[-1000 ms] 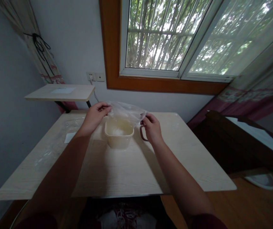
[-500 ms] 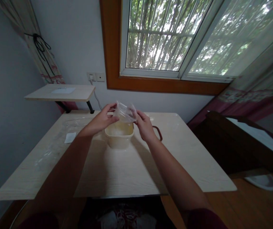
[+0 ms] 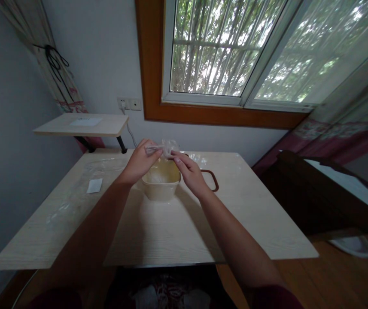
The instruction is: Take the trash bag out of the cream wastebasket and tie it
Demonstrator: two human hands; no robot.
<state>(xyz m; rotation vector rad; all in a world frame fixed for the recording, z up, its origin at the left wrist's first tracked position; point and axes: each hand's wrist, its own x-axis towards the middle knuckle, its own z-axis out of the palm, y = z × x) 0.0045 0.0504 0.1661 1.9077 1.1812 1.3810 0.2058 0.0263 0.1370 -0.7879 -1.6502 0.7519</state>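
Observation:
Both hands hold a crumpled clear plastic bag (image 3: 170, 147) just above a small cream-coloured tub (image 3: 161, 189). My left hand (image 3: 141, 162) is closed on the bag's bunched left end, thumb pressed against the fingers. On the other side, my right hand (image 3: 190, 171) pinches the bag's right side between thumb and fingers. The tub stands upright on the table with its yellowish inside showing. A brown looped handle or rim (image 3: 215, 180) lies partly hidden behind my right hand; what it belongs to I cannot make out.
A large clear plastic sheet or bag (image 3: 71, 201) with a white label (image 3: 94, 186) lies on the left of the pale wooden table (image 3: 251, 223). A small raised shelf (image 3: 106, 125) stands at the back left. Behind the table are a wall socket (image 3: 129, 104) and a window.
The bag has been gathered from a spread shape into a tighter bunch. My left hand has closed on its end, and my right hand has shifted slightly left. The tub has stayed put.

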